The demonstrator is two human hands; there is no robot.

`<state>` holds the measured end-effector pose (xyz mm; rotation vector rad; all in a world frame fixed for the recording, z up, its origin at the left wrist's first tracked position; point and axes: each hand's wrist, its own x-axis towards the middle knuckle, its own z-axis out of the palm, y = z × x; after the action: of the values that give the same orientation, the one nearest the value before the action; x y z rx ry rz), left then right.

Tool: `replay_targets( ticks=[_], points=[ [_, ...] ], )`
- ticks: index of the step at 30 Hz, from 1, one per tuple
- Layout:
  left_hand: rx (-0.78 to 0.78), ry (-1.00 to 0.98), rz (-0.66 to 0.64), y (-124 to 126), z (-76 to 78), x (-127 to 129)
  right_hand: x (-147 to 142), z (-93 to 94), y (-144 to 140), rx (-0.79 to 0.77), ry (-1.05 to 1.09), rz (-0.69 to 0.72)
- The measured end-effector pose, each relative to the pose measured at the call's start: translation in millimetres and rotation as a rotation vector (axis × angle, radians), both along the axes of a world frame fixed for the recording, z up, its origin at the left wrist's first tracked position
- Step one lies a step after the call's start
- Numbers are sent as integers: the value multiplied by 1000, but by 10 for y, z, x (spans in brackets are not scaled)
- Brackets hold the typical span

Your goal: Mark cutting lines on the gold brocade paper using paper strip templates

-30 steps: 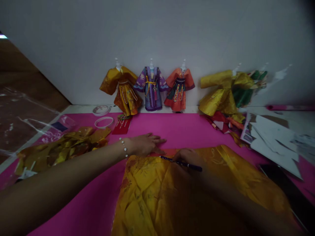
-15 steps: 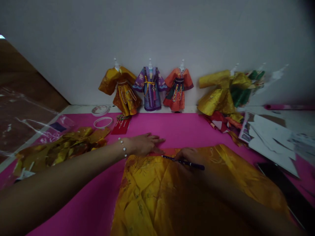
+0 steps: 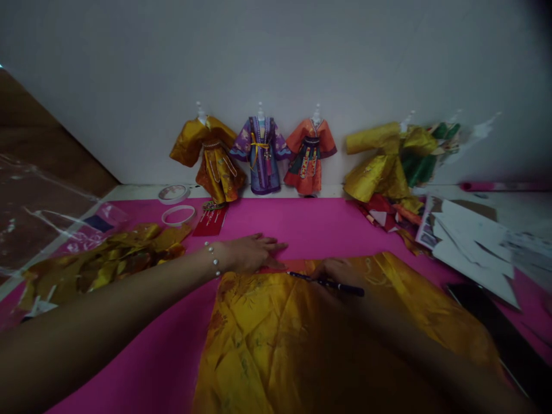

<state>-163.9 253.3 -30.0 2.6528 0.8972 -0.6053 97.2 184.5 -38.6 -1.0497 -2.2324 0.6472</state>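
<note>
On the pink mat [image 3: 302, 224] lies a big yellow cloth [image 3: 302, 339], and both hands rest at its far edge. The left hand [image 3: 250, 253] lies flat with its fingers out straight and pointing to the right. It presses down where the cloth meets the mat and holds nothing. Its arm comes in long from the left side, with a bead bracelet [image 3: 212, 259] on the wrist. The right hand [image 3: 338, 273] is curled around a dark pen [image 3: 325, 283]. Its arm comes up from the bottom right. The pen lies low and almost flat over the cloth. Its long side runs left to right. The tip points left, toward the left hand, and sits just beside that hand's fingers. Four small doll dresses [image 3: 259, 152] stand by the wall, far behind the hands.
</note>
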Motion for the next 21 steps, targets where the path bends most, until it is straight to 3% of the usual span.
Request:
replay_targets(
  ticks=[21],
  points=[
    [3, 11, -1, 7, -28, -13, 206, -9, 0, -25, -71, -44]
  ],
)
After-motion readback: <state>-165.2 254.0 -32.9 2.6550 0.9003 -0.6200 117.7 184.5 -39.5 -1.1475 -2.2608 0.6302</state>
